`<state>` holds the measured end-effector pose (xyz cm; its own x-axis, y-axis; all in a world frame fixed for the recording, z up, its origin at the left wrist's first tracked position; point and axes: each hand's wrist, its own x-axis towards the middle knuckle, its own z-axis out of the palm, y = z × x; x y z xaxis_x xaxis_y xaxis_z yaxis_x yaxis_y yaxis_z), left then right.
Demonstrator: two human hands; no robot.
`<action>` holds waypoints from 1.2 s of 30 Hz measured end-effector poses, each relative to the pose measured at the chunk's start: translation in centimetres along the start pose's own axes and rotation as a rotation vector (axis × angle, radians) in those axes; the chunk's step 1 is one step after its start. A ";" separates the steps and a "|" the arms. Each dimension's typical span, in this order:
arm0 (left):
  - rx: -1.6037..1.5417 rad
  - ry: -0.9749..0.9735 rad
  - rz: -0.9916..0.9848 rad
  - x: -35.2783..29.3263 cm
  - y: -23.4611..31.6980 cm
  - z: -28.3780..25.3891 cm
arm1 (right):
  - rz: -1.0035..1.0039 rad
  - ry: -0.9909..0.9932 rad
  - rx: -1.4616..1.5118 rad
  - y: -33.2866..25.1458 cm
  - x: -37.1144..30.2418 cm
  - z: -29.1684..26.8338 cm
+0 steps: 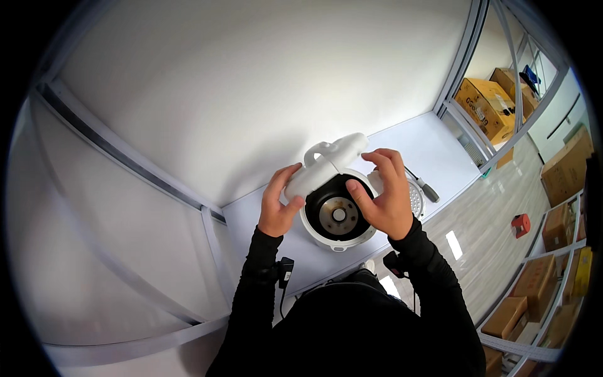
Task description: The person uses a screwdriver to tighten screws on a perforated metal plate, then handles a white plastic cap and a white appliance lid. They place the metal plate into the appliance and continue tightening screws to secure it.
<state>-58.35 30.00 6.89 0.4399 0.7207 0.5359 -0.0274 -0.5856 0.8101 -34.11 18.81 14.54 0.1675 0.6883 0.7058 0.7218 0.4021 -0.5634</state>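
A white rice cooker (pixel 306 231) stands on the table in front of me with its lid raised. The lid (pixel 326 164) is white, with a handle on its outer side, and leans up at the far side of the body. Inside the dark cavity a round metal heating plate (pixel 326 217) is bare. My left hand (pixel 279 204) grips the lid's left end, fingers behind it and thumb on the near side. Fingers spread, my right hand (pixel 386 201) hovers over the cooker's right rim, its fingertips close to the lid's right end; contact there cannot be made out.
Right of the cooker lie a perforated round tray (pixel 415 200), partly hidden by my right hand, and a tool with a dark grey handle (pixel 430 192). A white wall (pixel 251 81) rises behind the table (pixel 433 147). Shelves with cardboard boxes (pixel 534 283) stand at the right.
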 end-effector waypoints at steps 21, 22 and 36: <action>-0.226 0.413 -0.163 -1.6 0.6 0.8 | 0.164 -0.235 0.204 -2.5 -1.5 7.0; -0.235 0.408 -0.164 -1.5 0.7 0.8 | 0.185 -0.234 0.240 -2.5 -1.3 7.7; -0.316 0.331 -0.154 -1.8 -1.1 -0.2 | 0.123 -0.172 0.339 -2.4 -2.1 13.7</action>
<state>-59.26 29.41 5.11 0.1523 0.8996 0.4093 -0.2785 -0.3583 0.8911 -45.39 24.67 8.54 0.1035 0.8232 0.5582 0.4359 0.4669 -0.7694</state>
